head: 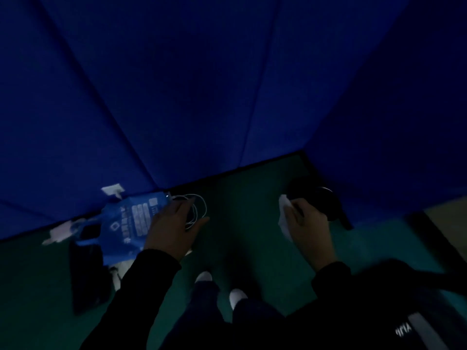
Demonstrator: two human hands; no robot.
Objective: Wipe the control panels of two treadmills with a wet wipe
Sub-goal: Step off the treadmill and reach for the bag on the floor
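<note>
The scene is dim. My right hand [307, 223] is closed around a crumpled white wet wipe [285, 218], held out over the green floor. My left hand [174, 223] hangs with fingers spread and nothing in it, above a blue bag and a white cable. No treadmill or control panel shows in this view. Both arms wear black sleeves.
Blue padded wall panels [177, 97] fill the upper view and meet the green floor [247, 210] in a corner. A blue printed bag [126, 223], a white cable [199, 208] and a dark object [88, 274] lie at the left. A black round object [326, 203] sits right of my right hand. My white shoes [219, 286] are below.
</note>
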